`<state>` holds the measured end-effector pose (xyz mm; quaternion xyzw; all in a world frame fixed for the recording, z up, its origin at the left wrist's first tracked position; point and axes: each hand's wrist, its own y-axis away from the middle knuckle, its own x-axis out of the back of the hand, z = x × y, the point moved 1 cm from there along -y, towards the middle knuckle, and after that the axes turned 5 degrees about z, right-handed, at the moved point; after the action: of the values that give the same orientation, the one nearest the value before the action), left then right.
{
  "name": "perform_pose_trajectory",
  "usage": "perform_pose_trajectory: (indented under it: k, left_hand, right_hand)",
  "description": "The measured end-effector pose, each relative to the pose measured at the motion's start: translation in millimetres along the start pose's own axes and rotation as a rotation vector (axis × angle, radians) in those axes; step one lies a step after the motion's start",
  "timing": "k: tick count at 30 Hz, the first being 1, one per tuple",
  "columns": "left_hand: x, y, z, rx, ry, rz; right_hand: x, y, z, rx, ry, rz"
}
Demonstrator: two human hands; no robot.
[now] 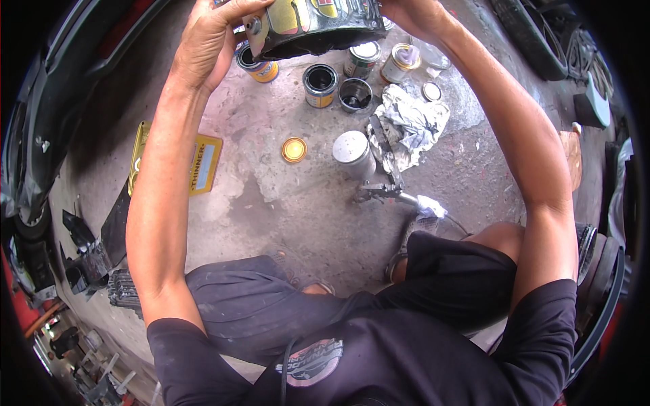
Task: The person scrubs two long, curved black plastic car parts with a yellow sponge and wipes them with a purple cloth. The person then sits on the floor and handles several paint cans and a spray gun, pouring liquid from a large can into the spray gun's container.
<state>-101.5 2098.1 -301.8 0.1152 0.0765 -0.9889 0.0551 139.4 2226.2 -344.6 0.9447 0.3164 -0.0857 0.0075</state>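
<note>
A dark, paint-stained rectangular can (318,27) is being held up at the top edge of the view, well above the concrete floor (271,196). The left hand (217,40) is being wrapped around the can's left end, its grip clenched on that end beside a small cap at the corner. The right hand (413,13) is being kept on the can's right end; most of it is cut off by the picture's edge, so the state of its grip cannot be told.

Below the can, several open round tins (319,84) are standing close together on the floor, with a loose yellow lid (294,149) lying apart from them. A spray gun (379,169) with a metal cup (353,154) is lying beside a crumpled, stained rag (413,122). A flat yellow thinner can (203,162) is lying on the floor to the left.

As a judgement, the can is being tilted over the tins. To do this well, both ends should be supported firmly, the capped corner kept lowest, and the tilt increased slowly so that the contents fall into one tin and not onto the floor.
</note>
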Motion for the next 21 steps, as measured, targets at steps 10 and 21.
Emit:
perform_pose_trajectory:
  k: [10, 21]
  left_hand:
    - [4, -2, -2, 0.026, -0.002, 0.0]
    - [1, -1, -5, 0.001, 0.015, 0.011]
  right_hand:
    - [15, -6, 13, -0.019, -0.045, 0.01]
    - [14, -7, 14, -0.042, -0.031, 0.007]
